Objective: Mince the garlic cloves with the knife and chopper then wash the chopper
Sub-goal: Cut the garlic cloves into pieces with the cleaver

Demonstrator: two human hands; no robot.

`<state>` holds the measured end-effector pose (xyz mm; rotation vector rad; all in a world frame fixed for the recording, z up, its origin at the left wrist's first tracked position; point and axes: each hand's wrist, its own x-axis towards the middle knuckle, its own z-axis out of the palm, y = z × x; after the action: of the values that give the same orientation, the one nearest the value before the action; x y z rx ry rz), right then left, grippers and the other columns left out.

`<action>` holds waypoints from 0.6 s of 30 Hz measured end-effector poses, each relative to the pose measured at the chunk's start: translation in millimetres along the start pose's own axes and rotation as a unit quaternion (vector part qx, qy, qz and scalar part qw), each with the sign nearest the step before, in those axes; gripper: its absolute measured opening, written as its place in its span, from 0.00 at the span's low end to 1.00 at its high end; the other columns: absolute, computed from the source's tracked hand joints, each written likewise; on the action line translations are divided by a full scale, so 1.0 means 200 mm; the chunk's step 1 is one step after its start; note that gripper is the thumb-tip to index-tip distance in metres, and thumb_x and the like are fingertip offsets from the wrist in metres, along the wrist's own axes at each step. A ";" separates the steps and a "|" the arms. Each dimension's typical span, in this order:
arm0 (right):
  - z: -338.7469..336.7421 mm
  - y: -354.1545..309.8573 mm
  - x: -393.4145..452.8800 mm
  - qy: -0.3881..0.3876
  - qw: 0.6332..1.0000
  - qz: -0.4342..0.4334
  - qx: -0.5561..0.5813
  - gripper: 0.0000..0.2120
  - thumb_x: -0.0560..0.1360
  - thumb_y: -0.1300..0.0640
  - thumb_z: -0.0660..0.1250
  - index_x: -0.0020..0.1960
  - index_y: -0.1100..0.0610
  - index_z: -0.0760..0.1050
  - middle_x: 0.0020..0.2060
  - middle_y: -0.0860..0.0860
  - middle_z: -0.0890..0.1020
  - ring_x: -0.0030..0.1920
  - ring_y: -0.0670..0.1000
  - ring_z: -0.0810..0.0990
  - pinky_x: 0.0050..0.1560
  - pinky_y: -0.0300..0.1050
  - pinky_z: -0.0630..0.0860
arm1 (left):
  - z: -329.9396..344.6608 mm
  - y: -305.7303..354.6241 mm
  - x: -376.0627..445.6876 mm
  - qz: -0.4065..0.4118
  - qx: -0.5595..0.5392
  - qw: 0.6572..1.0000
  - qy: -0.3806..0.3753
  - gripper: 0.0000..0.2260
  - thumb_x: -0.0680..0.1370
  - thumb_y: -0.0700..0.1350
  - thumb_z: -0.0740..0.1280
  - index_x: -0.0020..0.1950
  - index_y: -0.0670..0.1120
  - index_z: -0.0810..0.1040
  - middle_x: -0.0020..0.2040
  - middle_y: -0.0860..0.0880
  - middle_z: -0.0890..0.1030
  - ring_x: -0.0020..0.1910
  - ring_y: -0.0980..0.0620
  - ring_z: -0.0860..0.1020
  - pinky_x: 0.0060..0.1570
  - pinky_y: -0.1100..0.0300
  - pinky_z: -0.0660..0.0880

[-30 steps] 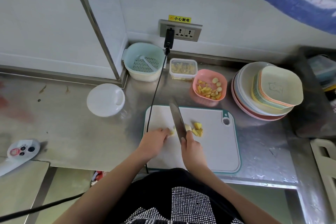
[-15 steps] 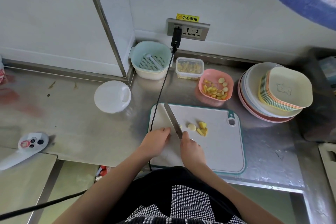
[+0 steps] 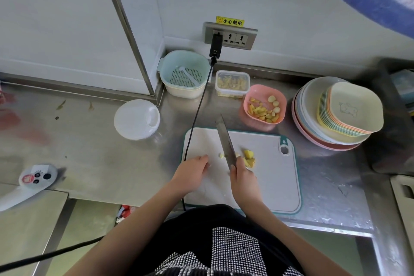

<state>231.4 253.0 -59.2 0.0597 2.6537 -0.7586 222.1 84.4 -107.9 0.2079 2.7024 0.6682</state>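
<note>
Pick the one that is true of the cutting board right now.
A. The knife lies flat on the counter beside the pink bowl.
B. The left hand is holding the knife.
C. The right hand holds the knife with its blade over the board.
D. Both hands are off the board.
C: the right hand grips the handle of the knife, its blade over the cutting board, while the left hand holds none.

Kitchen setting: steel counter (image 3: pixel 94 159) is carrying a cutting board (image 3: pixel 273 186), stacked bowls (image 3: pixel 349 112) and a colander (image 3: pixel 183 74) below a wall socket (image 3: pixel 235 37).
</note>
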 end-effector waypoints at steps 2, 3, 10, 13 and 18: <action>0.01 0.01 0.02 -0.002 1.000 0.005 -0.002 0.11 0.82 0.58 0.52 0.63 0.59 0.64 0.43 0.59 0.80 0.40 0.61 0.76 0.36 0.47 0.66 | 0.00 0.00 0.00 -0.004 -0.017 1.000 0.007 0.07 0.83 0.45 0.55 0.54 0.43 0.69 0.48 0.45 0.77 0.46 0.43 0.76 0.37 0.55 0.64; 0.01 0.01 0.02 -0.004 1.000 0.005 -0.005 0.10 0.82 0.58 0.52 0.62 0.58 0.64 0.43 0.59 0.80 0.41 0.61 0.77 0.36 0.47 0.67 | -0.01 0.01 0.00 -0.005 -0.022 1.000 0.009 0.06 0.83 0.45 0.55 0.52 0.44 0.68 0.46 0.46 0.76 0.45 0.43 0.76 0.36 0.55 0.64; -0.09 0.02 0.02 0.035 0.974 0.020 0.223 0.04 0.81 0.58 0.56 0.50 0.59 0.66 0.29 0.51 0.72 0.23 0.54 0.70 0.22 0.47 0.69 | 0.00 0.03 0.02 -0.065 -0.164 0.982 0.065 0.08 0.82 0.45 0.58 0.48 0.41 0.71 0.38 0.47 0.74 0.38 0.46 0.74 0.37 0.53 0.68; -0.18 0.02 0.04 -0.044 0.886 0.105 0.449 0.06 0.82 0.59 0.57 0.48 0.60 0.67 0.27 0.53 0.68 0.21 0.52 0.64 0.23 0.42 0.66 | -0.09 0.14 0.08 -0.148 -0.414 0.893 0.097 0.09 0.83 0.45 0.58 0.53 0.42 0.75 0.41 0.48 0.77 0.39 0.51 0.75 0.39 0.60 0.72; -0.22 0.03 0.04 -0.128 0.842 0.119 0.510 0.07 0.82 0.57 0.58 0.45 0.57 0.66 0.27 0.54 0.65 0.21 0.51 0.61 0.23 0.40 0.62 | -0.23 0.31 0.16 -0.249 -0.752 0.610 -0.017 0.15 0.84 0.49 0.55 0.55 0.42 0.77 0.45 0.46 0.84 0.45 0.50 0.81 0.46 0.59 0.78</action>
<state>208.9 279.9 -31.1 0.5095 1.6727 -1.8275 179.7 126.8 -50.5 -0.8769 1.1516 2.2377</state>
